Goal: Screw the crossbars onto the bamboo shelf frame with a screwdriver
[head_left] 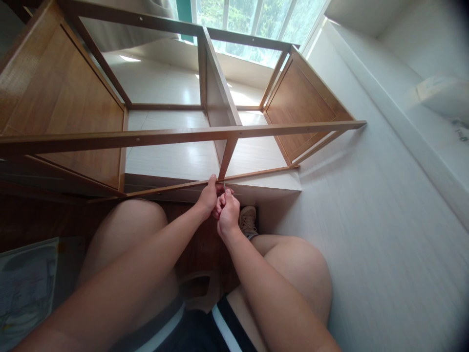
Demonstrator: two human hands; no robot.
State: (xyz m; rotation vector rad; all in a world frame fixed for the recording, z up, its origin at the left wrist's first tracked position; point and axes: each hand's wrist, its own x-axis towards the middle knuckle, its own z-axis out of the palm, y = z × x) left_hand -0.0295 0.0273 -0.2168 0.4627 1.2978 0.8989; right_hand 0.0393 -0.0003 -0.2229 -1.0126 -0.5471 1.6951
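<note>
In the head view a brown wooden cabinet frame (172,136) with panelled ends stands before me. My left hand (208,197) is closed around its lower front rail (176,187), just below the foot of the middle upright (227,157). The thumb lies on the near side, and the other fingers are partly hidden. Right beside it, my right hand (229,211) is pinched around a thin metal rod (224,186), perhaps a hex key. The rod's upper end stands at the rail; its lower part disappears into my fingers.
Behind the frame is a window (249,17) above a pale ledge (164,78). A pale wall (373,210) runs along the right. My knees flank the hands, with a shoe (248,220) close by. A container with a clear bag (27,283) sits at the lower left.
</note>
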